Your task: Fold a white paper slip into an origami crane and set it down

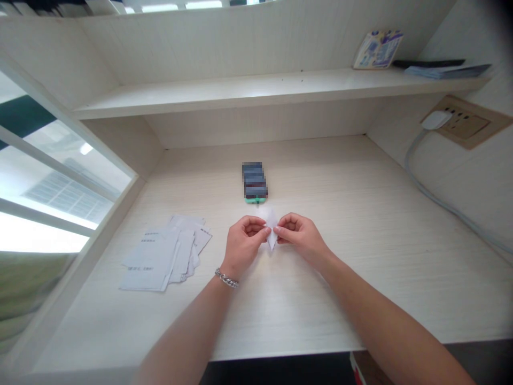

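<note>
A small folded piece of white paper (271,227) is held just above the pale wooden desk (360,256), near its middle. My left hand (242,243), with a metal bracelet on the wrist, pinches the paper's left side. Its right side is pinched by my right hand (301,238). The fingers of both hands are curled in, thumbs pressed on the paper. The paper is pointed at its lower end, and the lower tip shows between the two hands.
A phone (254,183) with a green edge lies just beyond the hands. A loose pile of printed paper slips (162,256) lies at the left. A shelf (280,88) above holds a packet (377,49) and flat items. A plugged wall socket (460,123) and cable (433,198) are on the right.
</note>
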`<state>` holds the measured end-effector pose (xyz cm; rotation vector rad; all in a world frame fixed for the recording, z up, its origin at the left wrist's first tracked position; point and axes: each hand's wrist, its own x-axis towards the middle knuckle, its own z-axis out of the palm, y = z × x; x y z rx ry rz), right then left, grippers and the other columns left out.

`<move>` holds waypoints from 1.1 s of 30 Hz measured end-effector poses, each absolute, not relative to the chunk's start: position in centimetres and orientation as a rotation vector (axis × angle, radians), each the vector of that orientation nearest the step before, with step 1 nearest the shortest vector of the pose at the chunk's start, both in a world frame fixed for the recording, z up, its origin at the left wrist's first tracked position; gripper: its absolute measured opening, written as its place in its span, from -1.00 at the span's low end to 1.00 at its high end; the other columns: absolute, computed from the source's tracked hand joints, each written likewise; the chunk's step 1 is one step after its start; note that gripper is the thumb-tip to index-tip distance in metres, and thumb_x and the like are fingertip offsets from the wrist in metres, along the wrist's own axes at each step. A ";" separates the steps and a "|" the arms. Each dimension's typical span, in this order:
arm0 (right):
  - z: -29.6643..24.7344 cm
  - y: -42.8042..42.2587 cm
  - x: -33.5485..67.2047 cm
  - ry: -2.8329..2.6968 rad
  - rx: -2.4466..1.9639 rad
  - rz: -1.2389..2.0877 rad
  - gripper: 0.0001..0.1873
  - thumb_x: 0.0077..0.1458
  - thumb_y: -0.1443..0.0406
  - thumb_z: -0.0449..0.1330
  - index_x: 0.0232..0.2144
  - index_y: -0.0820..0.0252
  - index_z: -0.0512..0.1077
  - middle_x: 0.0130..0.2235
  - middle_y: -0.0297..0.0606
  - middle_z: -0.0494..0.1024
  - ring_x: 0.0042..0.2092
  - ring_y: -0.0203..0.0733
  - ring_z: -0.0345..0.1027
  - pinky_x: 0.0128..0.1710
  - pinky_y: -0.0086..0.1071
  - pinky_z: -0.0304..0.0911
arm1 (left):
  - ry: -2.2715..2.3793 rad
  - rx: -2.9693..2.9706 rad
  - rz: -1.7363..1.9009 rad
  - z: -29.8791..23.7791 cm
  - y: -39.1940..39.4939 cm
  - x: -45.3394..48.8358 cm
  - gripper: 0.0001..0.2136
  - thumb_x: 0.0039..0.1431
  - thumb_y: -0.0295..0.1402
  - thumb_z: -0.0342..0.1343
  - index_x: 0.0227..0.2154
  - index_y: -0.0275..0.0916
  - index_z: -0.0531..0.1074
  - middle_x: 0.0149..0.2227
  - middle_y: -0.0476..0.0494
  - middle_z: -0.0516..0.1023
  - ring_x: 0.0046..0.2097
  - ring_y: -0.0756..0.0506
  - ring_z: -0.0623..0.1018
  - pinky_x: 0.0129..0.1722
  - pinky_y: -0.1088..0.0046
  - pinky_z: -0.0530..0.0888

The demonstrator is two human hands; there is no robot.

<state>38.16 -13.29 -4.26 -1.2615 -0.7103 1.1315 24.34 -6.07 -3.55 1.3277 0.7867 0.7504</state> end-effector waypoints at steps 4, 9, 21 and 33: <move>-4.8 -13.1 38.2 -0.759 -1.267 1.077 -0.69 -0.24 0.18 0.35 -0.51 0.20 0.33 -0.52 -0.37 0.44 -0.46 -0.28 0.37 -0.45 -0.39 0.32 | 0.785 1.338 0.740 -3.7 -6.2 24.4 -0.77 -0.11 -0.36 0.25 -0.38 -0.31 0.38 -0.45 -0.09 0.51 -0.42 -0.02 0.52 -0.40 0.47 0.50; -4.7 -13.1 38.1 -0.828 -1.284 1.018 -0.69 -0.25 0.20 0.36 -0.53 0.20 0.31 -0.54 -0.40 0.40 -0.49 -0.32 0.31 -0.47 -0.42 0.26 | 0.782 1.299 0.764 -4.0 -6.2 24.5 -0.73 -0.14 -0.38 0.27 -0.37 -0.29 0.33 -0.47 -0.06 0.50 -0.42 -0.01 0.52 -0.40 0.49 0.48; -4.3 -13.3 37.9 -0.811 -1.218 1.021 -0.72 -0.10 0.23 0.28 -0.37 0.18 0.28 -0.50 -0.38 0.44 -0.45 -0.28 0.37 -0.42 -0.35 0.33 | 0.798 1.235 0.809 -3.8 -6.4 24.4 -0.67 -0.14 -0.39 0.27 -0.31 -0.27 0.28 -0.45 -0.08 0.53 -0.41 -0.02 0.54 -0.34 0.40 0.49; -4.5 -13.2 37.6 -0.802 -1.226 1.026 -0.64 -0.13 0.22 0.28 -0.27 0.16 0.27 -0.47 -0.36 0.47 -0.42 -0.25 0.39 -0.38 -0.33 0.33 | 0.873 1.260 0.869 -3.3 -6.6 24.4 -0.68 -0.16 -0.38 0.28 -0.33 -0.28 0.30 -0.46 -0.11 0.55 -0.41 -0.06 0.55 -0.35 0.39 0.50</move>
